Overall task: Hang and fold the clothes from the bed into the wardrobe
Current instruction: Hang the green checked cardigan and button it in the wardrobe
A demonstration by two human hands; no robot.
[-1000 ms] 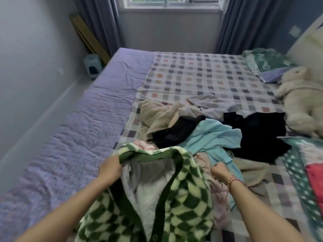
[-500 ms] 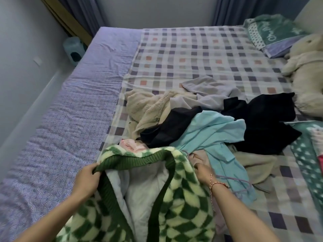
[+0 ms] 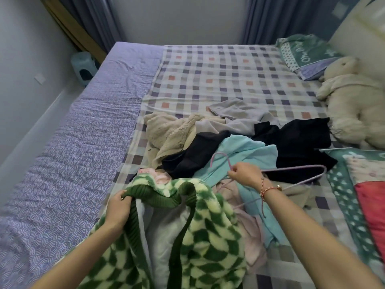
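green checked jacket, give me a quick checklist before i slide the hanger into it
1. Left hand grips the green checked jacket by its ribbed collar: ok.
2. Right hand pinches the purple hanger just below its hook: ok.
3. Jacket front open, pale lining showing: ok.
4. Hanger inside the jacket: not ok, it is over the teal garment beside the jacket.
5. Hanger's lower arm free of the pile: cannot tell, the wrist hides part of it.
6. Wardrobe ready: cannot tell, not in view.
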